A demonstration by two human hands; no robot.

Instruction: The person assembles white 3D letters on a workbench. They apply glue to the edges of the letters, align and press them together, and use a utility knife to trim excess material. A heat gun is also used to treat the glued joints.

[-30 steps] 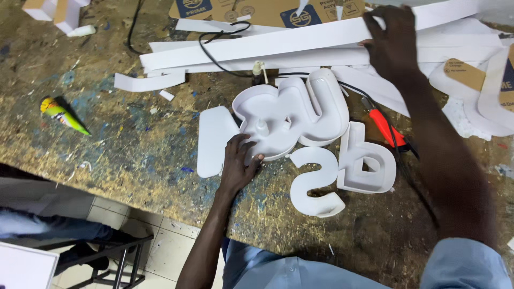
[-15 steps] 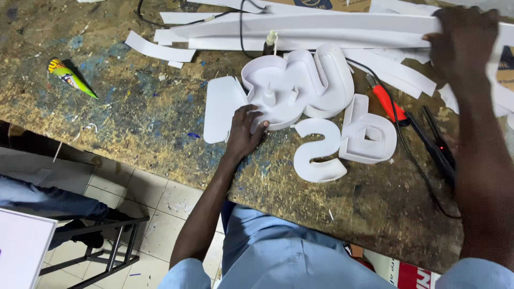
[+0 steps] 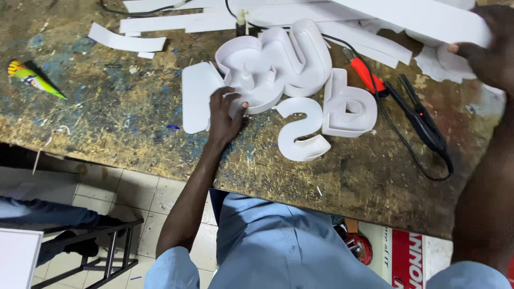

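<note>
White hollow sign letters (image 3: 278, 64) lie piled on a stained wooden workbench (image 3: 123, 128). My left hand (image 3: 225, 115) rests on the near edge of the pile, fingers spread on a curved letter beside a flat white piece (image 3: 195, 96). An S-shaped letter (image 3: 300, 128) and a boxy letter (image 3: 345, 104) lie just to the right. My right hand (image 3: 490, 51) grips the end of a long white strip (image 3: 423, 18) at the top right.
More white strips (image 3: 126, 43) lie along the bench's far side. A red-handled tool (image 3: 367, 75) and a black corded tool (image 3: 423, 123) lie right of the letters. A yellow-green cone-shaped object (image 3: 32, 77) lies at the left. A metal stool (image 3: 101, 251) stands on the tiled floor.
My right hand has slid rightward along the long white strip to its end. The left hand stays on the letter pile. The view has shifted.
</note>
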